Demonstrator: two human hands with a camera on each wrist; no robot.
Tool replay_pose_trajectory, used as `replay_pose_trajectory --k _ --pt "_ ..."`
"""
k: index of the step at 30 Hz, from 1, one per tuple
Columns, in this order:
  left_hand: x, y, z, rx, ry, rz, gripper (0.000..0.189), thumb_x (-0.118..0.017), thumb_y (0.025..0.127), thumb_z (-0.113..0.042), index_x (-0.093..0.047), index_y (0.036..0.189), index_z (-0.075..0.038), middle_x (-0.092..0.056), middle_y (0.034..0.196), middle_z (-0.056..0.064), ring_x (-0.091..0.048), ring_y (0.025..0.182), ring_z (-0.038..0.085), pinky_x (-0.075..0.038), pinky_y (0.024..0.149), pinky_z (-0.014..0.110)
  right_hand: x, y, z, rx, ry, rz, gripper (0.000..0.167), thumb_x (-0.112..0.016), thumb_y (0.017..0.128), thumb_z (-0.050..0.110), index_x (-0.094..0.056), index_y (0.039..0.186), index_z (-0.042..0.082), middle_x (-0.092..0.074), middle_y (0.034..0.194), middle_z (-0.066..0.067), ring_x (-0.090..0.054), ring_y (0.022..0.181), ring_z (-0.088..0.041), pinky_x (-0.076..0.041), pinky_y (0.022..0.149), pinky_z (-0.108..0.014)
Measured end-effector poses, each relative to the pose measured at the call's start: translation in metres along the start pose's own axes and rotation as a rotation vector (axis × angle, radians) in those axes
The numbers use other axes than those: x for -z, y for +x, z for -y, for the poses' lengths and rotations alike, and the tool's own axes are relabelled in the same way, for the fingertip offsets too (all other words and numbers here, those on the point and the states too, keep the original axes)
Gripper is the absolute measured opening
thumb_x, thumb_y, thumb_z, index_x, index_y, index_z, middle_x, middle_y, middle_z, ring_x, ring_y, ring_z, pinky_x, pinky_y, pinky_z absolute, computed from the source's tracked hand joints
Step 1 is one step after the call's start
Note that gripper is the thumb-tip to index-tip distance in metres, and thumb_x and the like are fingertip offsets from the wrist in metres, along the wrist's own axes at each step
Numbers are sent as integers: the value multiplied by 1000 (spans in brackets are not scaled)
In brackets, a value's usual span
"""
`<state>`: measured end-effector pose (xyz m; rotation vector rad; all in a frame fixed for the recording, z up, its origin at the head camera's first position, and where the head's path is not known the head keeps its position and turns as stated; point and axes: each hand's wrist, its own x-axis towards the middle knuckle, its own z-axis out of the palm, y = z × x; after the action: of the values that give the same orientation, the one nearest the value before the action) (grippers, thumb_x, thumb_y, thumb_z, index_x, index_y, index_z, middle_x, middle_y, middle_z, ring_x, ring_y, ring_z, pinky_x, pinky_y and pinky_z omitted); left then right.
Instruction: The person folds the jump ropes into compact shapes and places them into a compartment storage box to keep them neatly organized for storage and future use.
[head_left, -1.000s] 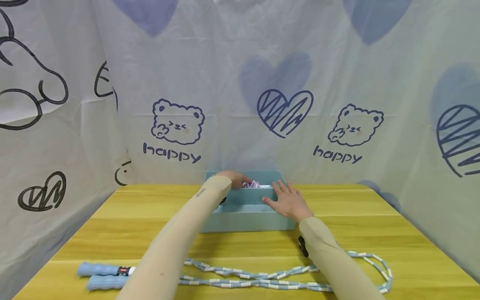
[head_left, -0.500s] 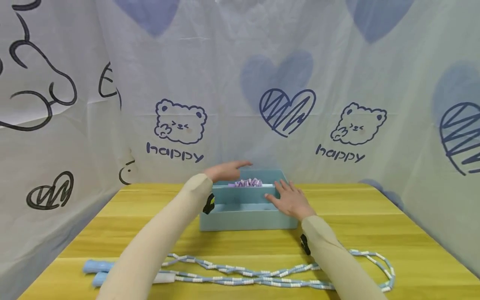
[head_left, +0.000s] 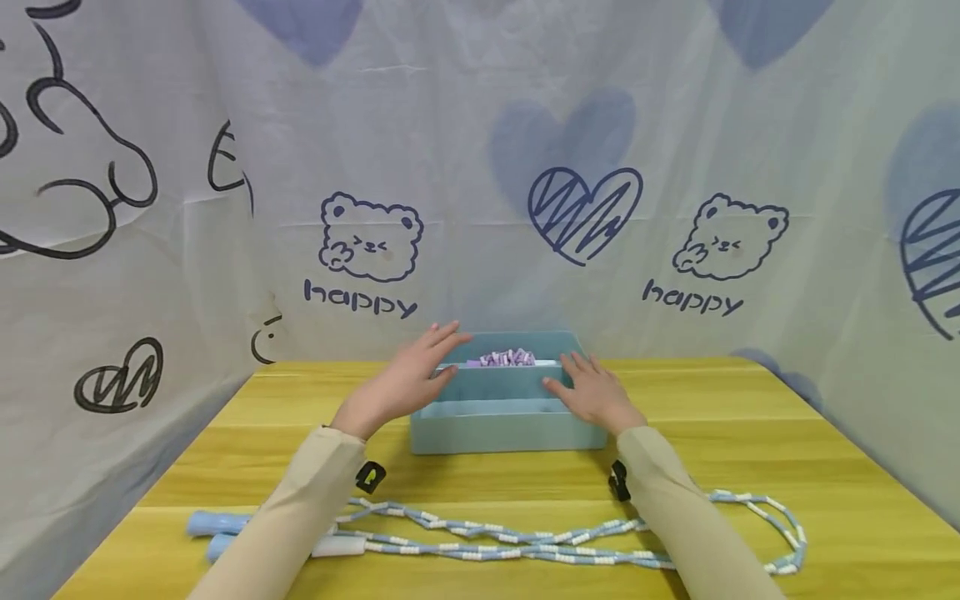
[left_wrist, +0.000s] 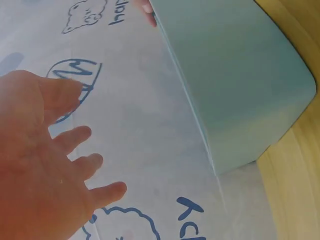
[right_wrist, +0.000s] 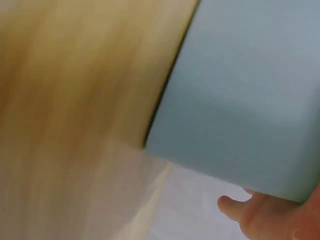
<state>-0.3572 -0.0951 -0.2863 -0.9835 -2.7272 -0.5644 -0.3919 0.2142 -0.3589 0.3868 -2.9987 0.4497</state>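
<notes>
A light blue two-section box (head_left: pixel 510 435) stands at the table's back, a divider splitting front from rear. Purple-and-white beaded strands (head_left: pixel 507 358) show above that divider in the rear section, their lower part hidden. Beside the box's left end hovers my left hand (head_left: pixel 405 377), fingers spread and holding nothing; the left wrist view has this hand (left_wrist: pixel 40 165) apart from the box wall (left_wrist: pixel 235 85). My right hand (head_left: pixel 596 393) lies with extended fingers over the box's right end. In the right wrist view, its fingers (right_wrist: pixel 231 207) are right at the box's edge.
A blue-and-white beaded jump rope (head_left: pixel 465 527) stretches across the table front, its blue handles (head_left: pixel 217 523) at left, partly behind my left forearm. A printed white cloth (head_left: pixel 465 183) hangs close behind the box and along both sides of the wooden table (head_left: pixel 315 400).
My left hand has come out of the box's rear section and moved left and down to the box's left side. The right hand stays at the right end.
</notes>
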Motion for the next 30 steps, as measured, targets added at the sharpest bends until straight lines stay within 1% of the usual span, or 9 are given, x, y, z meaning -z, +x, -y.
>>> replay_pose_trajectory --k 5,7,10,12,14,17,20,25,30 --pt "-3 -8 -7 -20 -59 -13 53 -51 103 -21 -34 154 -21 -16 162 3 -6 149 27 -15 115 54 3 -12 -6 8 69 -21 76 -34 103 55 -20 155 2 -12 160 -23 -7 144 -47 -8 112 -64" --pt "-1 -10 -9 -18 -70 -23 52 -50 104 -21 -35 153 -21 -17 162 3 -6 149 27 -15 115 54 5 -14 -8 23 84 -41 77 -33 103 56 -20 155 1 -10 160 -24 -7 144 -48 -8 111 -65" --pt "6 -14 -9 -25 -79 -43 51 -51 103 -19 -37 152 -17 -20 161 7 -8 148 30 -15 115 54 17 -15 0 57 105 -80 77 -31 103 56 -22 155 0 -12 160 -24 -9 145 -46 -10 112 -63" --pt "12 -16 -8 -28 -75 -56 50 -51 103 -18 -39 151 -15 -22 161 8 -9 148 32 -16 115 53 31 -17 11 93 125 -116 76 -30 103 57 -23 155 2 -14 160 -23 -10 145 -44 -11 113 -61" --pt "19 -19 -9 -29 -70 -65 49 -51 103 -17 -40 150 -15 -23 160 8 -9 148 31 -17 115 53 48 -24 29 127 154 -134 75 -30 102 58 -24 155 5 -17 160 -19 -12 146 -40 -12 114 -58" --pt "28 -26 -10 -22 -69 -61 47 -51 103 -18 -42 149 -16 -24 160 5 -7 149 27 -17 115 51 69 -40 59 192 166 -154 72 -31 101 60 -30 155 12 -24 160 -12 -18 146 -35 -15 115 -55" --pt "35 -36 -14 -29 -72 -49 45 -52 103 -19 -45 147 -16 -26 159 5 -8 149 26 -18 115 51 79 -59 86 255 135 -150 66 -37 101 58 -37 153 17 -31 157 -6 -27 144 -32 -20 114 -55" --pt "44 -54 -21 -34 -76 -19 41 -52 103 -23 -49 144 -18 -31 157 3 -15 148 24 -20 115 51 75 -88 114 384 64 -153 58 -47 100 53 -46 148 21 -43 151 -1 -38 138 -28 -32 109 -54" --pt "49 -73 -26 -43 -57 8 40 -55 102 -24 -52 141 -20 -35 155 3 -22 146 24 -25 113 50 60 -111 128 529 -9 -149 51 -52 99 49 -54 142 20 -53 142 2 -49 129 -22 -41 104 -46"
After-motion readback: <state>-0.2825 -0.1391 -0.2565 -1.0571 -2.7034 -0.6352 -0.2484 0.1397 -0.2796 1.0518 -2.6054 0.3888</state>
